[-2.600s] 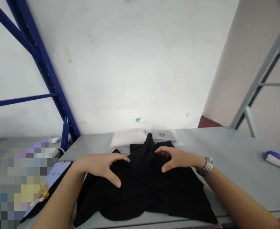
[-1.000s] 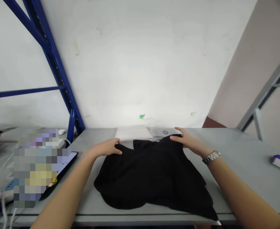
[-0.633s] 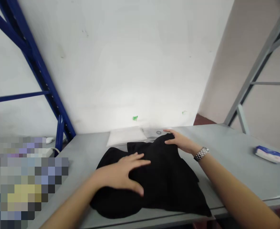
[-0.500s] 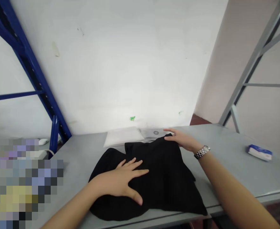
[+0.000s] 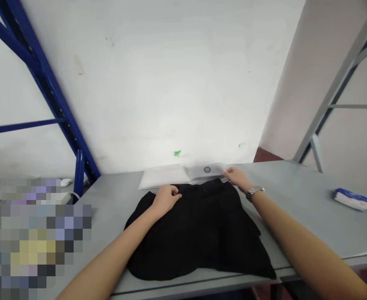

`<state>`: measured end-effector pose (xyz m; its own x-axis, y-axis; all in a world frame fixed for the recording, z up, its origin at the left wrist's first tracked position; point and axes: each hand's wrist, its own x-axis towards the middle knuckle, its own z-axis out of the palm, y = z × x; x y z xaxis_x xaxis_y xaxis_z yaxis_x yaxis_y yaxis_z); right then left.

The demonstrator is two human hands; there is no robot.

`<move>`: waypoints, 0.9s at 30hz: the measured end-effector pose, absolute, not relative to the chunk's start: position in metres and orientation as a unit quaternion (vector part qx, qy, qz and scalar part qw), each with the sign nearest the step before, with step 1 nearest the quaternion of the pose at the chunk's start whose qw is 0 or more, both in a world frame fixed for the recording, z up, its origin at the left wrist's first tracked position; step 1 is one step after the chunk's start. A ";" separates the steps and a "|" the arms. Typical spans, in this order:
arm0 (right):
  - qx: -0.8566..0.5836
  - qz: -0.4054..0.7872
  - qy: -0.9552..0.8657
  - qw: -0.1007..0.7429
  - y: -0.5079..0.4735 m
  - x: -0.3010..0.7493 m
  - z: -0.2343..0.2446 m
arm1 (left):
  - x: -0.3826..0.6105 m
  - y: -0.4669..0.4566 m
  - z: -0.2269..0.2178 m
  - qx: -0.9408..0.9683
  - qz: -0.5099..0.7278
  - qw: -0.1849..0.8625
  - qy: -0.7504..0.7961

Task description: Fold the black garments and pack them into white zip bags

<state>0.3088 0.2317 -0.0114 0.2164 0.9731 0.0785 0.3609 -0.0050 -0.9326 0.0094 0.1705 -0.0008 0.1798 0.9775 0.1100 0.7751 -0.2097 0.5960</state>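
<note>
Left hand has drawn back to the far edge of the black garment, curled on the cloth; a grip is possible but unconfirmed. Right hand touches the grey film packet. Garment lies spread, no neat fold visible, on the grey table.

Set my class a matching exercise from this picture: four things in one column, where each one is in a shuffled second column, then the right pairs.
Things:
1. black garment
2. metal-link wristwatch
3. blue-and-white packet
4. flat white package

Places:
A. at the far edge of the grey table, behind the garment
B. on the wrist of the right hand
C. under the left hand
D. out on the table's right side, away from both hands

Pairs: 1-C, 2-B, 3-D, 4-A
</note>
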 end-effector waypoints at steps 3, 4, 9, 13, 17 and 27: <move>-0.582 0.319 -0.470 0.583 0.232 0.314 -0.005 | 0.005 0.174 0.001 0.707 0.287 0.219 0.608; -0.561 0.309 -0.448 0.624 0.231 0.317 -0.002 | 0.003 0.175 0.002 0.697 0.300 0.229 0.610; -0.432 0.271 -0.390 0.767 0.216 0.327 0.024 | -0.006 0.172 0.010 0.662 0.369 0.303 0.578; -0.352 0.348 -0.429 0.755 0.195 0.315 0.043 | -0.011 0.158 0.032 0.619 0.423 0.398 0.529; -0.327 0.501 -0.539 0.592 0.170 0.276 0.039 | -0.006 0.140 0.045 0.588 0.345 0.558 0.473; -0.424 0.413 -0.580 0.560 0.159 0.241 0.024 | -0.002 0.134 0.026 0.506 0.415 0.590 0.473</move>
